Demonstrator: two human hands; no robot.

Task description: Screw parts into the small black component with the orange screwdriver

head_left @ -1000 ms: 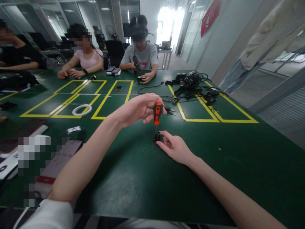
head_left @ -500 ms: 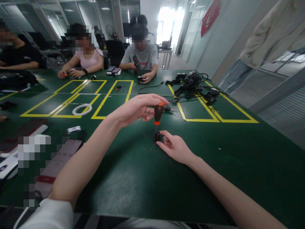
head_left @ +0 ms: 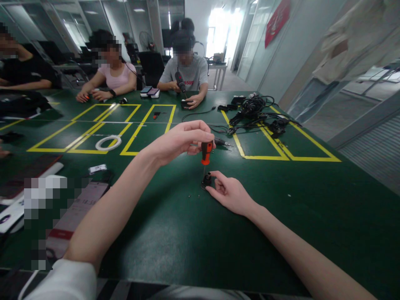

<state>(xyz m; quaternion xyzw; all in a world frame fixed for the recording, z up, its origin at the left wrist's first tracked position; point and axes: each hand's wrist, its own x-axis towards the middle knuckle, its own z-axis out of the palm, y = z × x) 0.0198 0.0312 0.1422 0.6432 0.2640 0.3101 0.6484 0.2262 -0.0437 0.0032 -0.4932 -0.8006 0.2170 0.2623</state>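
My left hand (head_left: 192, 139) grips the top of a small screwdriver (head_left: 206, 154) with an orange and black handle. The screwdriver stands nearly upright, its thin shaft pointing down at a small black part (head_left: 206, 181) on the green table. Whether the tip sits in a screw is too small to see. Thumb and forefinger of my right hand (head_left: 229, 192) hold that black part against the tabletop from the right. Two tiny screw-like pieces (head_left: 194, 196) lie just in front of it.
Behind my left hand lies a dark pen-like tool (head_left: 222, 142). Tangled black cables (head_left: 251, 109) are at the back right. A white tape roll (head_left: 108, 143) and a phone (head_left: 73, 212) are on the left. Across the green table (head_left: 175, 246) a person (head_left: 184, 73) holds a power screwdriver.
The fingers of my left hand have closed from over the handle's top to around it, and the handle has turned, showing more orange. My right hand stays in place.
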